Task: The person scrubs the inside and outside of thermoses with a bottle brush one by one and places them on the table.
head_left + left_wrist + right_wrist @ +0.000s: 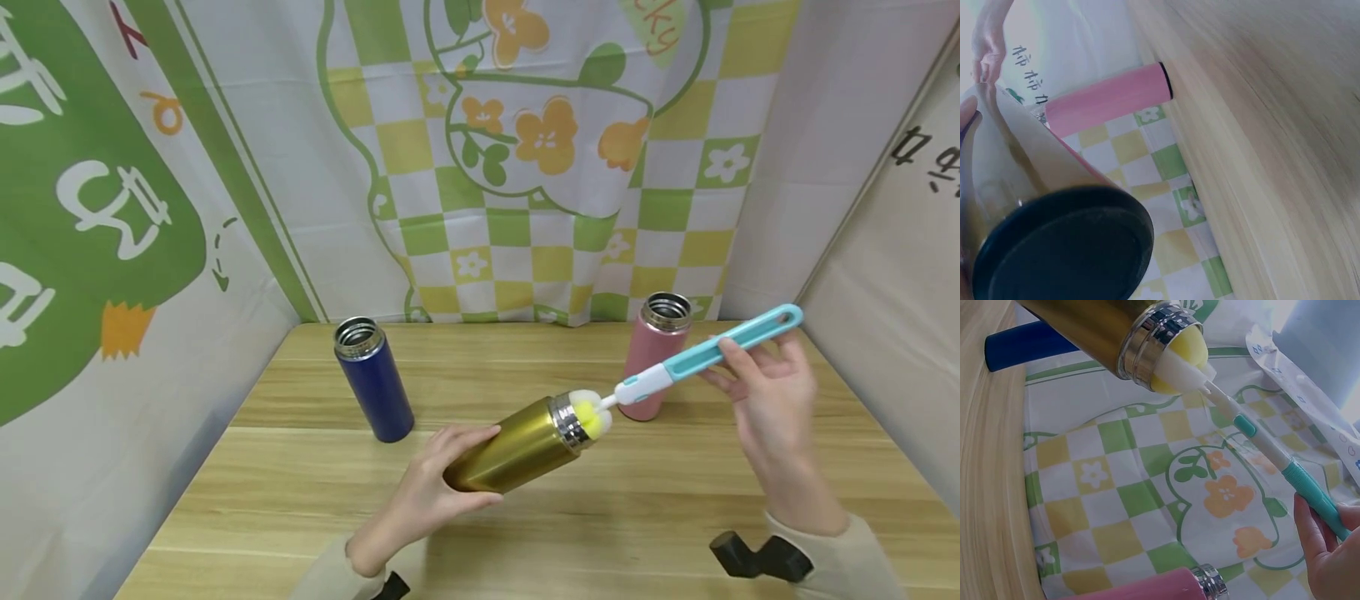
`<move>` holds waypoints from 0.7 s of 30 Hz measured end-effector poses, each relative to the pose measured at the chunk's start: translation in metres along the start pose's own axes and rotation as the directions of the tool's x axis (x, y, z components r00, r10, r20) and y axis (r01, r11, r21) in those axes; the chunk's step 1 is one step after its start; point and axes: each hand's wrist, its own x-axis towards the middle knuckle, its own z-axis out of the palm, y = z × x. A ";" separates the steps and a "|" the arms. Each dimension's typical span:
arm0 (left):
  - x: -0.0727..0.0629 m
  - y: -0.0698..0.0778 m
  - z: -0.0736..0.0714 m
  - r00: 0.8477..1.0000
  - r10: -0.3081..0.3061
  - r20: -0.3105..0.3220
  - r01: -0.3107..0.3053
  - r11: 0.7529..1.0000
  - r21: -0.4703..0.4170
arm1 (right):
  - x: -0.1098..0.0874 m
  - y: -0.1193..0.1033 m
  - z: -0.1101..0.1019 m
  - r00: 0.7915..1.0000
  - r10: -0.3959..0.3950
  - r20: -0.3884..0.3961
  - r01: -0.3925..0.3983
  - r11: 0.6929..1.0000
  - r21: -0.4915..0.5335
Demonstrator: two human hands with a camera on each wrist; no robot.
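My left hand grips a gold bottle near its base and holds it tilted, mouth up to the right. The bottle's dark bottom faces the left wrist view. With my right hand I pinch the turquoise handle of a bottle brush, thumb on top. Its yellow and white sponge head sits at the bottle's steel mouth, partly inside; the rest of the head is hidden by the rim. In the right wrist view the sponge bulges out past the metal neck.
A dark blue bottle without a lid stands at the left of the wooden table. An uncapped pink bottle stands at the back right, behind the brush in the head view. Printed cloth hangs along the table's back edge.
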 end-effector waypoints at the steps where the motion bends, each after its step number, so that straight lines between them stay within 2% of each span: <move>1: 0.000 0.000 0.000 1.000 0.004 -0.007 -0.004 1.000 0.003 | -0.001 0.001 0.000 1.000 0.005 -0.010 -0.005 1.000 -0.009; 8: 0.000 0.000 0.002 0.999 0.011 -0.044 -0.010 1.000 0.027 | -0.005 0.007 -0.002 1.000 0.011 -0.020 -0.012 0.999 -0.050; 21: 0.001 0.001 0.004 0.998 -0.023 -0.056 0.025 0.999 0.037 | -0.007 0.017 0.004 0.999 0.006 -0.035 -0.009 0.996 -0.093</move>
